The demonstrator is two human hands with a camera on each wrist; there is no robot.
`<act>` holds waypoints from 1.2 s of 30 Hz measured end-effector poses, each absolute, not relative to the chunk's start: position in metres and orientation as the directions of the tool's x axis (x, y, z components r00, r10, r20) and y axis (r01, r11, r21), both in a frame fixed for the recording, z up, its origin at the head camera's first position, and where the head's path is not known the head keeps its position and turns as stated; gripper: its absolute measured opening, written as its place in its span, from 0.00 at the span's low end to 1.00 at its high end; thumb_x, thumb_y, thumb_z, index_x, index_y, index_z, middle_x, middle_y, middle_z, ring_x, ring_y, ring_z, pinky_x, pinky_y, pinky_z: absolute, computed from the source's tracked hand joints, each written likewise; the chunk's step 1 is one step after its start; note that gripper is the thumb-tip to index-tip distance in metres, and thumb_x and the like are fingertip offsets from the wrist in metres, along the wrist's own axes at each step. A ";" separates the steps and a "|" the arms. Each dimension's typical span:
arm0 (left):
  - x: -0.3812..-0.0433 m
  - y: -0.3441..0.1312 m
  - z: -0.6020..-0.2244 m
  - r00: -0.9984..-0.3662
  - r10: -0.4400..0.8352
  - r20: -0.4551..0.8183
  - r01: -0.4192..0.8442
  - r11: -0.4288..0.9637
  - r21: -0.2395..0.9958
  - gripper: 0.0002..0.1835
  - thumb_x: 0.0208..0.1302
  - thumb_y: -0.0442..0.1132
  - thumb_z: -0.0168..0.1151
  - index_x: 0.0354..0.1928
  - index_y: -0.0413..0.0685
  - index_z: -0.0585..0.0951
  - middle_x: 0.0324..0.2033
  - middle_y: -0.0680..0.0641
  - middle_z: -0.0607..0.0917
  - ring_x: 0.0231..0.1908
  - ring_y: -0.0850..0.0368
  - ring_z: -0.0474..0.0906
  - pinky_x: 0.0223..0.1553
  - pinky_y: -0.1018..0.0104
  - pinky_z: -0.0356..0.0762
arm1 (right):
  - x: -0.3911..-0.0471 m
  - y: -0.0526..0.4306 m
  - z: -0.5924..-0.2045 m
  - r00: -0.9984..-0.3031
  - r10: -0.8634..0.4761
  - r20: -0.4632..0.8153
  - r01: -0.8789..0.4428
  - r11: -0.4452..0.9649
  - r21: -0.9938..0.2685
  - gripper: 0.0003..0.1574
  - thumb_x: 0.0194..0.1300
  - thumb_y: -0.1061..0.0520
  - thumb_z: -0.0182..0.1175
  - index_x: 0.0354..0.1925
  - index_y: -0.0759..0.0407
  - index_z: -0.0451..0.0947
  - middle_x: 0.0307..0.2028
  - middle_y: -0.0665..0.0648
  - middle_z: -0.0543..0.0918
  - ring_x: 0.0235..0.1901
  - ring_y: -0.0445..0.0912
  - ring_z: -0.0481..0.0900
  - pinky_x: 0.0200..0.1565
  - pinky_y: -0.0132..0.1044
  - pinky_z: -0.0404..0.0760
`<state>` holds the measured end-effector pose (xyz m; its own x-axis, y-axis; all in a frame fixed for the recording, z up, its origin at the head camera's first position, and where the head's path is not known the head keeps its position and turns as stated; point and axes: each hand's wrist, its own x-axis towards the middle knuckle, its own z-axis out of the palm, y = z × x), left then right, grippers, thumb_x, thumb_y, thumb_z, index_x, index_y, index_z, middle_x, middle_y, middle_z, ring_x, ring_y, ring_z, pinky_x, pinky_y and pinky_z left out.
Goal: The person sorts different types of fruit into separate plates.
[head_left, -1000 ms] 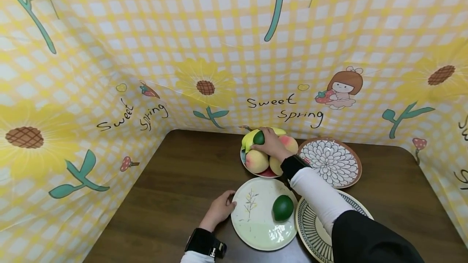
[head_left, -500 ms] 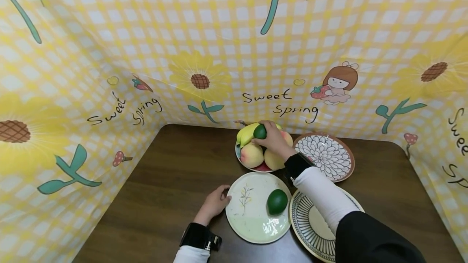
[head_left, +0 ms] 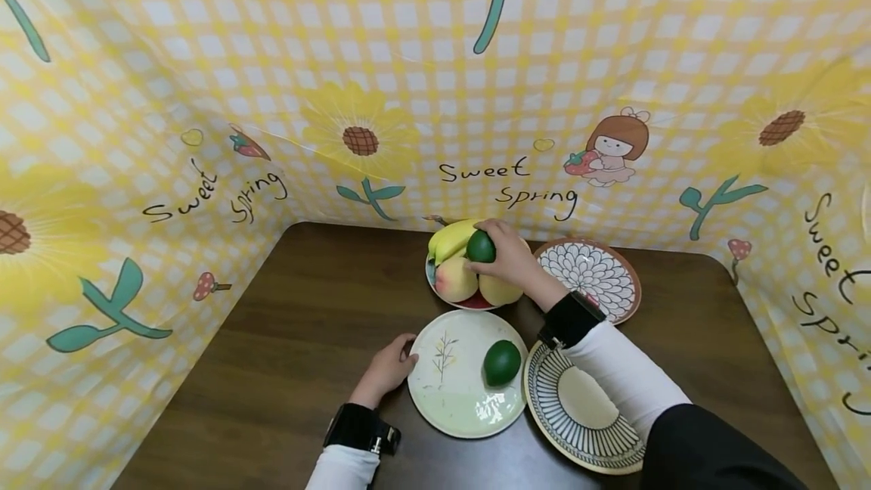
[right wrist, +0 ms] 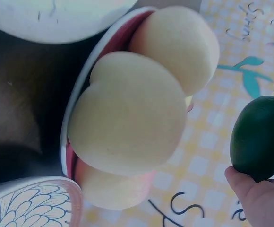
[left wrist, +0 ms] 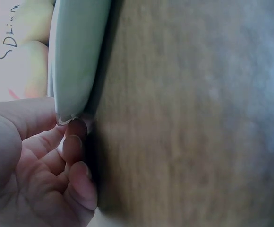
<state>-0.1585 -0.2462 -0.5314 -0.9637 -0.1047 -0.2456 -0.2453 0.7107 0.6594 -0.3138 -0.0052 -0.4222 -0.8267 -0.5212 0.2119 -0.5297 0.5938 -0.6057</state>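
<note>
My right hand (head_left: 512,255) grips a dark green, avocado-like fruit (head_left: 480,246) between thumb and fingers, over the back of the fruit bowl (head_left: 430,284). In the right wrist view, that green fruit (right wrist: 257,137) appears apart from the peaches (right wrist: 127,113). Yellow bananas (head_left: 450,239) and several peaches (head_left: 454,280) fill the bowl. Nearer the person lies a pale green plate (head_left: 442,403) bearing a second dark green fruit (head_left: 502,364). At its left edge, my left hand (head_left: 386,369) pinches the rim. The left wrist view has the thumb above the rim and curled fingers (left wrist: 73,146) below.
A brown-rimmed plate with a petal pattern (head_left: 588,278) lies right of the bowl. A black-striped plate (head_left: 578,399) adjoins the pale green one, partly under the right sleeve (head_left: 633,376). Yellow checked cloth (head_left: 408,59) walls in the wooden table (head_left: 320,286).
The head view has shifted, so everything sits higher and further left. Relative to the bowl, my right hand and its green fruit have moved right and slightly nearer. My left hand stays at the plate rim.
</note>
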 end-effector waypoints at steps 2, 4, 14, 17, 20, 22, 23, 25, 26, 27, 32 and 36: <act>-0.159 -0.246 -0.531 -0.963 -0.106 -0.246 -0.246 0.716 0.654 0.24 0.72 0.37 0.59 0.67 0.38 0.74 0.39 0.40 0.82 0.42 0.48 0.78 0.50 0.51 0.77 | -0.305 -0.004 -0.421 -0.812 -0.543 0.215 -0.551 0.589 -0.591 0.47 0.62 0.49 0.73 0.72 0.63 0.67 0.72 0.71 0.67 0.65 0.65 0.74 0.62 0.58 0.78; -0.160 -0.246 -0.531 -0.964 -0.105 -0.243 -0.242 0.723 0.647 0.24 0.72 0.37 0.59 0.67 0.38 0.74 0.44 0.38 0.84 0.46 0.46 0.79 0.54 0.48 0.77 | -0.296 -0.003 -0.422 -0.797 -0.566 0.211 -0.566 0.581 -0.585 0.47 0.62 0.49 0.74 0.72 0.63 0.67 0.72 0.71 0.66 0.65 0.65 0.74 0.62 0.58 0.78; -0.159 -0.245 -0.531 -0.968 -0.107 -0.227 -0.232 0.730 0.643 0.23 0.71 0.37 0.59 0.66 0.37 0.74 0.42 0.39 0.84 0.46 0.45 0.79 0.55 0.46 0.76 | -0.245 -0.003 -0.451 -0.685 -0.709 0.170 -0.669 0.519 -0.532 0.46 0.58 0.49 0.76 0.69 0.62 0.69 0.69 0.71 0.69 0.62 0.62 0.77 0.58 0.53 0.82; -0.159 -0.245 -0.531 -0.970 -0.104 -0.221 -0.225 0.732 0.642 0.23 0.71 0.37 0.59 0.66 0.37 0.74 0.40 0.40 0.83 0.45 0.45 0.79 0.56 0.46 0.76 | -0.232 -0.003 -0.463 -0.642 -0.749 0.164 -0.705 0.493 -0.510 0.45 0.57 0.49 0.76 0.67 0.61 0.71 0.67 0.69 0.72 0.60 0.60 0.78 0.58 0.53 0.82; -0.160 -0.244 -0.531 -0.973 -0.097 -0.210 -0.212 0.737 0.641 0.24 0.71 0.37 0.60 0.66 0.38 0.75 0.37 0.41 0.82 0.44 0.46 0.78 0.54 0.47 0.76 | -0.220 -0.002 -0.473 -0.587 -0.798 0.134 -0.744 0.466 -0.479 0.45 0.56 0.49 0.77 0.67 0.60 0.72 0.67 0.69 0.73 0.61 0.61 0.79 0.60 0.52 0.81; -0.160 -0.244 -0.532 -0.975 -0.095 -0.200 -0.204 0.739 0.642 0.23 0.71 0.37 0.60 0.65 0.38 0.75 0.36 0.42 0.81 0.43 0.47 0.78 0.53 0.48 0.77 | -0.213 -0.002 -0.478 -0.541 -0.834 0.108 -0.773 0.444 -0.453 0.45 0.54 0.49 0.77 0.66 0.59 0.72 0.67 0.69 0.73 0.61 0.61 0.79 0.60 0.51 0.81; -0.160 -0.244 -0.532 -0.976 -0.094 -0.196 -0.201 0.739 0.643 0.23 0.71 0.37 0.60 0.65 0.38 0.75 0.35 0.42 0.81 0.42 0.47 0.78 0.52 0.48 0.77 | -0.209 -0.002 -0.480 -0.519 -0.849 0.094 -0.787 0.433 -0.439 0.45 0.54 0.48 0.77 0.66 0.59 0.73 0.67 0.69 0.73 0.62 0.60 0.78 0.61 0.50 0.81; -0.160 -0.245 -0.532 -0.976 -0.098 -0.193 -0.202 0.736 0.646 0.23 0.71 0.37 0.59 0.65 0.38 0.75 0.34 0.43 0.80 0.41 0.48 0.77 0.51 0.49 0.77 | -0.204 -0.001 -0.484 -0.479 -0.875 0.072 -0.816 0.413 -0.405 0.45 0.54 0.48 0.78 0.66 0.57 0.73 0.66 0.67 0.74 0.62 0.59 0.78 0.61 0.47 0.80; -0.160 -0.245 -0.532 -0.977 -0.097 -0.188 -0.198 0.737 0.647 0.22 0.71 0.37 0.59 0.65 0.38 0.75 0.33 0.43 0.80 0.40 0.48 0.77 0.50 0.50 0.77 | -0.201 -0.001 -0.485 -0.459 -0.886 0.065 -0.833 0.404 -0.379 0.45 0.54 0.47 0.78 0.66 0.57 0.73 0.66 0.67 0.74 0.63 0.58 0.78 0.61 0.45 0.80; -0.160 -0.245 -0.532 -0.977 -0.099 -0.187 -0.198 0.735 0.648 0.22 0.71 0.37 0.58 0.65 0.38 0.75 0.32 0.44 0.79 0.40 0.49 0.77 0.49 0.51 0.77 | -0.199 -0.001 -0.486 -0.440 -0.896 0.062 -0.849 0.392 -0.355 0.45 0.53 0.47 0.78 0.65 0.56 0.73 0.66 0.66 0.75 0.63 0.57 0.78 0.61 0.44 0.80; -0.159 -0.244 -0.533 -0.975 -0.107 -0.193 -0.209 0.730 0.651 0.22 0.72 0.37 0.57 0.65 0.38 0.75 0.32 0.44 0.79 0.40 0.49 0.77 0.49 0.51 0.77 | -0.190 0.003 -0.487 -0.378 -0.926 0.017 -0.891 0.359 -0.277 0.44 0.55 0.44 0.78 0.66 0.53 0.73 0.66 0.62 0.75 0.64 0.53 0.77 0.62 0.40 0.80; -0.158 -0.242 -0.533 -0.969 -0.120 -0.218 -0.236 0.718 0.655 0.22 0.73 0.38 0.57 0.66 0.39 0.75 0.35 0.43 0.80 0.42 0.48 0.77 0.51 0.49 0.77 | -0.182 0.007 -0.488 -0.341 -0.940 -0.021 -0.918 0.338 -0.208 0.45 0.55 0.41 0.77 0.66 0.51 0.73 0.66 0.58 0.76 0.64 0.50 0.77 0.61 0.39 0.80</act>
